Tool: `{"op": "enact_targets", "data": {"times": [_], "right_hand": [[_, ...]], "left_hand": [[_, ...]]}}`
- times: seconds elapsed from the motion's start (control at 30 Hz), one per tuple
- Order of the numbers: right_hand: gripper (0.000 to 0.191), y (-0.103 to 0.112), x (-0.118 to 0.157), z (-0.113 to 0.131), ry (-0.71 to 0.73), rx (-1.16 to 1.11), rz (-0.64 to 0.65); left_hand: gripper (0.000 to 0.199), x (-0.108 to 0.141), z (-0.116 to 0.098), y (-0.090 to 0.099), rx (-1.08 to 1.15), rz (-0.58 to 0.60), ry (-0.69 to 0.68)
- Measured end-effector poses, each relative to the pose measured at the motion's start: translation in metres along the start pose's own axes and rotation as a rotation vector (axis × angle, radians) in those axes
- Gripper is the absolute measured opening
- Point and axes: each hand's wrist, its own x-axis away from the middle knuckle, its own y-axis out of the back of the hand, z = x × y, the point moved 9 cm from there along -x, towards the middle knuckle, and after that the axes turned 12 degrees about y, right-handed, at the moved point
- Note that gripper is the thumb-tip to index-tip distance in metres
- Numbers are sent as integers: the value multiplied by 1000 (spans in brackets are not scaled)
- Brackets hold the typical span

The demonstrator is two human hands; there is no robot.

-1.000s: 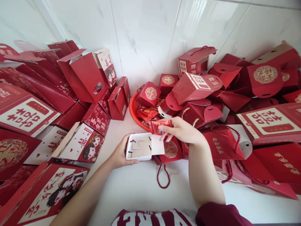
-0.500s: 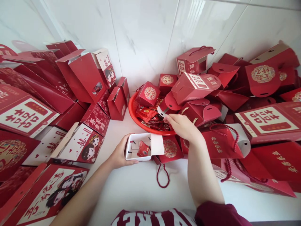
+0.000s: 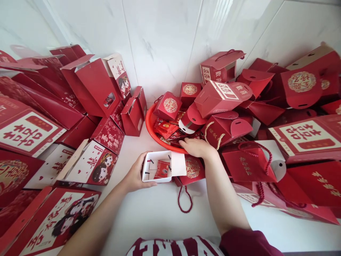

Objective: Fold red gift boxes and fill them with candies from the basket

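Observation:
My left hand [image 3: 137,174] is closed around the side of a small open box [image 3: 173,164] with a white inside, tilted so its opening faces me. A red candy packet [image 3: 163,169] lies in it, and dark ribbon ends poke through the walls. My right hand [image 3: 195,146] reaches over the near right rim of a red plastic basket [image 3: 153,137]. Its fingers are bent down among shiny red wrapped candies [image 3: 167,129]; the fingertips and anything between them are hidden. A red box with a white-edged flap [image 3: 193,119] leans in the basket beside that hand.
Many red gift boxes [image 3: 290,138] are piled on the right. More boxes [image 3: 90,161] stand in rows on the left. Behind is a white tiled wall [image 3: 160,42]. A box with a dark red cord loop [image 3: 185,199] lies on the white tabletop [image 3: 149,213].
My right hand has let go of the white-edged flap and moved down and left to the basket's near rim. The red packet in the small box lies differently. My left hand has stayed put.

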Motion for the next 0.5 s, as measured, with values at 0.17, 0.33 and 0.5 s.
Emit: {"op": "enact_targets", "data": {"times": [0.17,0.33,0.5], "right_hand": [[59,-3,-3,-7,-24,-76,-2],[47,2,-2,6,104,-152,-13],[39,19,8,18,248,-255,-106]], "left_hand": [[103,0,-1,0,5,1,-6],[103,1,-1,1,-4,-4,-6],[103,1,0,0,7,0,0]]}}
